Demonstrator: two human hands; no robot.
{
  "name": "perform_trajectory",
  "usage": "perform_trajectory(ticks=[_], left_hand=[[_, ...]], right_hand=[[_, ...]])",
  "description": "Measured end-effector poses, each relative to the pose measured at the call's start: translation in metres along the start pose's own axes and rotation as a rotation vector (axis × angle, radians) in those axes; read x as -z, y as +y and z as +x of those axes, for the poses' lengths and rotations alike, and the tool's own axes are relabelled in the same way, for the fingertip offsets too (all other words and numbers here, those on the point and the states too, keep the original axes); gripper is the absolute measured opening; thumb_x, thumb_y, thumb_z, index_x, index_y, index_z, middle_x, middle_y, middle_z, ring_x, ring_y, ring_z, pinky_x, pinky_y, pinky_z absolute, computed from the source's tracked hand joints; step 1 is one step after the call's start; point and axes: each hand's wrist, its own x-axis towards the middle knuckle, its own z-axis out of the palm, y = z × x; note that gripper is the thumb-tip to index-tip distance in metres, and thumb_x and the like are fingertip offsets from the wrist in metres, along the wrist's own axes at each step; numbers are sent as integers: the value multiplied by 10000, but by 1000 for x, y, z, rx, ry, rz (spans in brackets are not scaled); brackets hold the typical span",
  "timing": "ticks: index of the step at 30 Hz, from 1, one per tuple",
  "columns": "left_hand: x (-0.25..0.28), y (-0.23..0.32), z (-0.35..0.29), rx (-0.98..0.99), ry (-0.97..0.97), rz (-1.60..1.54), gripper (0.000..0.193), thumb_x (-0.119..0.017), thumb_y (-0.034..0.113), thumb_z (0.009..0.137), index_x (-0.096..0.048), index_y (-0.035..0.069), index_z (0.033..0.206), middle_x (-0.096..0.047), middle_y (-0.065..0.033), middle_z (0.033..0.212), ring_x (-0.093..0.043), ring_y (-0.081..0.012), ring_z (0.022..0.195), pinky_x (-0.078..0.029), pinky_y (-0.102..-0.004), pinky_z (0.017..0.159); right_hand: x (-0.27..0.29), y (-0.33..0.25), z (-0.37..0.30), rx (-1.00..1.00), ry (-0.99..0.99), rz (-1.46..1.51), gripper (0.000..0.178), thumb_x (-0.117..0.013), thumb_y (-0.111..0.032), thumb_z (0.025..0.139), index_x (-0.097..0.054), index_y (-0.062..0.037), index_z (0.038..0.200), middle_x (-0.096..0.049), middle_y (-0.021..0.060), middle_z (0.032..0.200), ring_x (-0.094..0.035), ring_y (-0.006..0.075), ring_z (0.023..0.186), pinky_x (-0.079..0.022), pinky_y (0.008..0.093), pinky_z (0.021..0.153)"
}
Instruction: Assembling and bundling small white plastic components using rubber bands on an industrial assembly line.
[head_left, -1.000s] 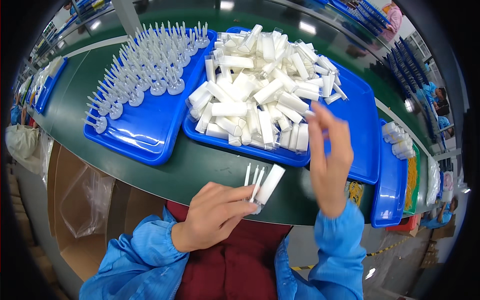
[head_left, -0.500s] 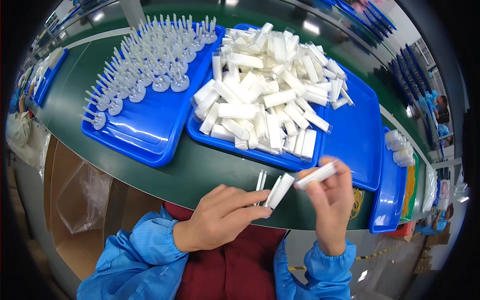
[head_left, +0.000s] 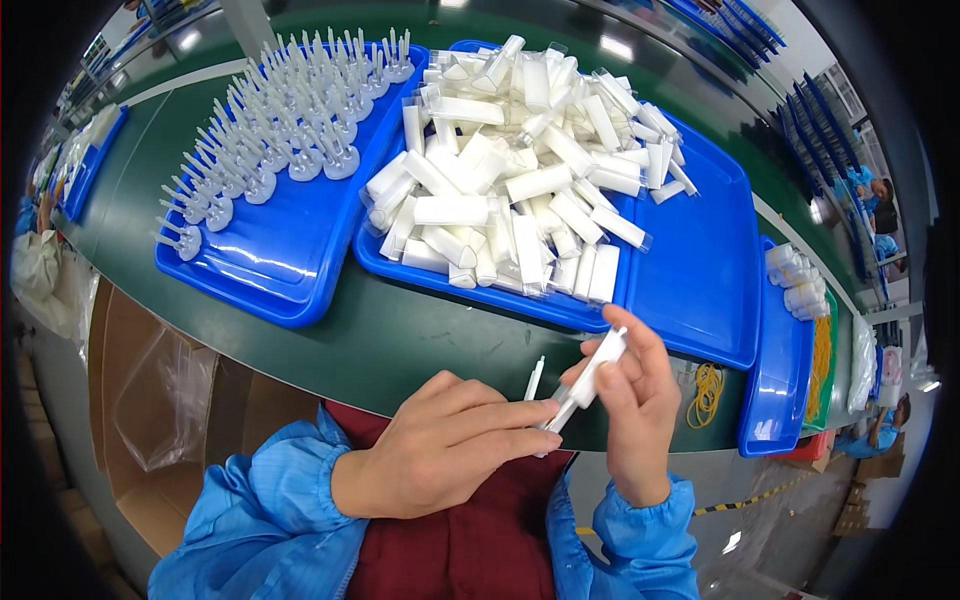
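Near the table's front edge, my left hand (head_left: 432, 446) is closed on a white pronged plastic part (head_left: 536, 378), with slim prongs showing beyond the fingers and its base hidden. The thumb and fingers of my right hand (head_left: 638, 408) pinch a white roll in a clear sleeve (head_left: 602, 366). It is tilted in line with a white piece at my left fingertips, and the two seem to meet. Whether a prong runs inside the roll I cannot tell. Ahead of my hands, a blue tray (head_left: 480, 292) carries a heap of similar white sleeved rolls (head_left: 535, 180).
A blue tray (head_left: 262, 272) on the left holds several rows of upright pronged parts (head_left: 290, 120). Right of the heap is another blue tray (head_left: 690, 270). Yellow rubber bands (head_left: 706, 395) lie by my right hand. An open cardboard box (head_left: 150, 400) stands below, left.
My right hand has swung its white roll from a flatter angle to a steep tilt, bringing it against the piece at my left fingertips. The left hand keeps its hold, and the part has turned slightly.
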Motion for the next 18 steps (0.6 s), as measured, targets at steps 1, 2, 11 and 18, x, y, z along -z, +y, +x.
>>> perform_trajectory(ticks=[1, 2, 11, 18], left_hand=[[0, 1, 0, 17, 33, 0, 304, -794, 32, 770, -745, 113, 1058, -717, -87, 1212, -676, -184, 881, -446, -312, 710], [0, 1, -1, 34, 66, 0, 313, -802, 25, 764, -741, 105, 1060, -713, -95, 1212, -681, -195, 901, -468, -318, 723], [-8, -15, -18, 129, 226, -176, 363, -825, -10, 745, -707, 64, 1080, -716, -90, 1039, -693, -267, 909, -556, -361, 813], [-12, -23, -13, -7, 230, -34, 332, -806, -3, 757, -719, 75, 1068, -693, -47, 1022, -652, -207, 825, -455, -320, 677]], right_hand=[[1, 1, -2, 22, -35, -47, 527, -596, -113, 971, -437, 62, 1443, -654, 137, 1095, -682, 185, 970, -537, 326, 855], [0, 6, -6, 116, -49, -147, 540, -624, -96, 962, -433, 60, 1443, -679, 141, 1080, -662, 187, 1002, -512, 334, 895], [-1, 11, 27, 745, -102, -703, 317, -617, -40, 925, -650, -5, 1238, -646, 195, 1145, -575, 352, 1033, -443, 418, 962], [41, -13, 101, 696, 175, -1345, 258, -637, -59, 942, -644, -35, 1199, -641, 113, 1036, -587, 255, 902, -476, 362, 823]])
